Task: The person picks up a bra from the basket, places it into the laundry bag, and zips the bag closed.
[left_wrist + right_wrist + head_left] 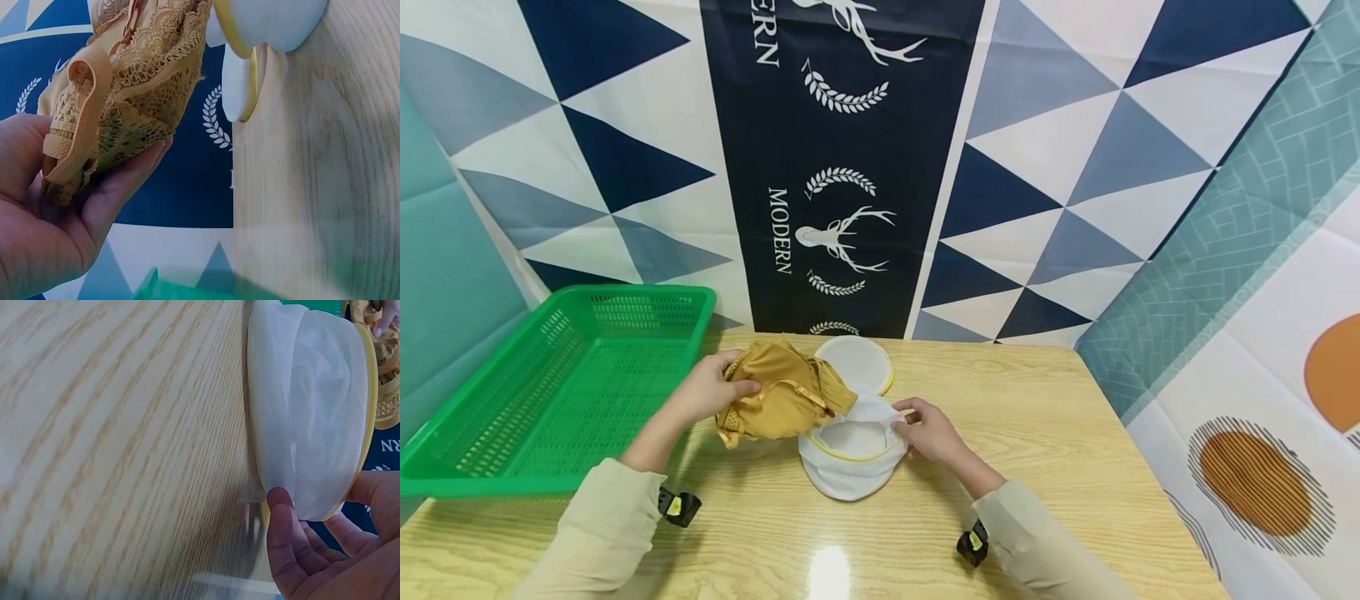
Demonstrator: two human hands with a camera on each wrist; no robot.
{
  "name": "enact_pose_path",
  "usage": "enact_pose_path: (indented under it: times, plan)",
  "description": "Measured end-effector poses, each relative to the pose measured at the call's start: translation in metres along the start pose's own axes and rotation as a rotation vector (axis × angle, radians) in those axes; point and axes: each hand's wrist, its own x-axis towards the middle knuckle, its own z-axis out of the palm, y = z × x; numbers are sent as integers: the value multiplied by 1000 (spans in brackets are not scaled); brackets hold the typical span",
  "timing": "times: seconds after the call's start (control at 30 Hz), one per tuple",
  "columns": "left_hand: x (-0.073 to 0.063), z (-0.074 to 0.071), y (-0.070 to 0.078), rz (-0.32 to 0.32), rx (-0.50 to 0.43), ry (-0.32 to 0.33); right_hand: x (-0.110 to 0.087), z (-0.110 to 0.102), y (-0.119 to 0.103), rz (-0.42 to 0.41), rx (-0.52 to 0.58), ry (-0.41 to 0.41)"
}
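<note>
wooden table [1037,417], patterned wall [842,150]; left hand [709,390] grips mustard garment [786,400].

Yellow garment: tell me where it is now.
In the head view, the garment is left of centre, held in the left hand, right of the green basket and beside the mesh bag.

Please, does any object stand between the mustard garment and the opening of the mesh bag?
Nothing visible does. The left hand holds the mustard garment beside the open mesh bag; the right hand grips its edge, and the round white piece is behind the bag, not across its opening.
</note>
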Motion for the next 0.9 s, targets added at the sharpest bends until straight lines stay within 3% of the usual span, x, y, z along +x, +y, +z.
enact_pose_path:
  times: [0.2,0.43,0.9]
  plan:
    - [3,3,5,17,28,6,-3,-2,0,-35,3,-11]
    - [6,4,9,32,51,4,0,0,1,1,1,6]
    - [13,7,20,64,130,-19,-1,1,1,-7,-13,7]
